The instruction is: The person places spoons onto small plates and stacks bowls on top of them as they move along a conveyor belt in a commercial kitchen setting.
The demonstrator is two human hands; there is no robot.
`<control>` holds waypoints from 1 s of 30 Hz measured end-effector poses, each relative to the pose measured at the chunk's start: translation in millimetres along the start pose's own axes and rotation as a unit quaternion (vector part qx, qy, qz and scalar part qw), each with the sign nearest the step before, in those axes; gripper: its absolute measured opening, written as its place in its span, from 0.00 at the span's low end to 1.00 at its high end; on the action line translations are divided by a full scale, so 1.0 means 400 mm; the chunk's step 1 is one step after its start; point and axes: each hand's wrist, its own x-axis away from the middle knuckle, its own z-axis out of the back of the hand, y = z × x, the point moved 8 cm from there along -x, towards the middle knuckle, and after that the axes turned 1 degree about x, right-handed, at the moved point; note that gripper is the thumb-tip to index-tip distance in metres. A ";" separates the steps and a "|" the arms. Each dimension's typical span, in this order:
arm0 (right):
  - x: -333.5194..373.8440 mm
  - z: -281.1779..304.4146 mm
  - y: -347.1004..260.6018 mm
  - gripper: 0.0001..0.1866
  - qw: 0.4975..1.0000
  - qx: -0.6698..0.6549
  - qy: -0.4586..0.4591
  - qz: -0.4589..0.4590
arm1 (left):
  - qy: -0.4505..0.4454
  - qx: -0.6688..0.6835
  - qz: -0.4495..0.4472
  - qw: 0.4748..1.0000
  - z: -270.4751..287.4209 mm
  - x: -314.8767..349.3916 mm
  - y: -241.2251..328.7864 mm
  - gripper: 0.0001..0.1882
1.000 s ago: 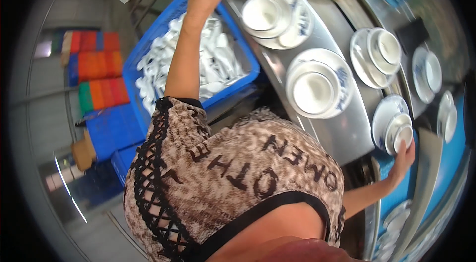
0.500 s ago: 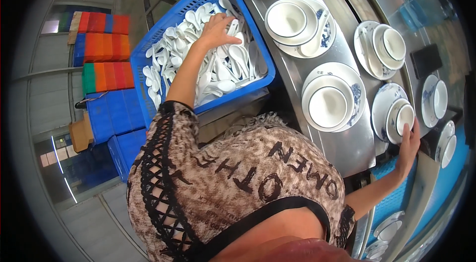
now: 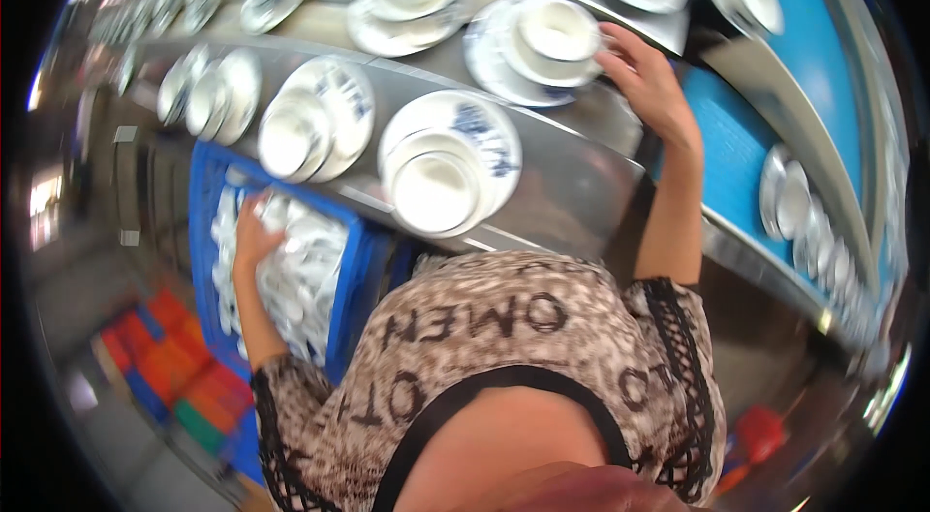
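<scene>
Under left hand [image 3: 256,239], fingers spread: spoons [image 3: 312,243] | Left of right hand [image 3: 651,88], fingers part-curled: bowl [image 3: 560,28] at fingertips | Holds unclear

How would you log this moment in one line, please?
left hand: at white spoons, blue basket | right hand: at stacked bowls on plate

- A blue basket [image 3: 360,272] is holding many white spoons [image 3: 308,233]; the person's blurred left hand [image 3: 258,235] is reaching in among them.
- Right of the basket, the right hand [image 3: 653,91] is touching stacked bowls [image 3: 559,35] sitting on a patterned plate [image 3: 484,52].
- Beyond the basket, more plate-and-bowl sets [image 3: 436,192] are lining a steel counter [image 3: 576,185].
</scene>
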 end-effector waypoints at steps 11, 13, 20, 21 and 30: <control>0.445 0.616 0.202 0.19 0.824 0.390 0.376 -0.163 | -0.005 0.032 0.022 0.999 -0.056 -0.038 -0.104 0.39; 0.473 0.640 0.269 0.19 0.863 0.340 0.328 -0.178 | 0.021 0.062 0.048 0.997 -0.047 -0.017 -0.108 0.38; 0.489 0.664 0.323 0.16 0.846 0.303 0.292 -0.326 | 0.087 0.108 0.119 0.983 -0.034 -0.005 -0.021 0.35; 0.475 0.659 0.313 0.16 0.845 0.315 0.286 -0.324 | 0.064 0.146 0.102 0.982 -0.044 -0.004 -0.018 0.38; 0.429 0.577 0.311 0.30 0.950 0.184 0.158 -0.196 | 0.120 0.171 0.080 0.975 -0.052 -0.030 -0.235 0.40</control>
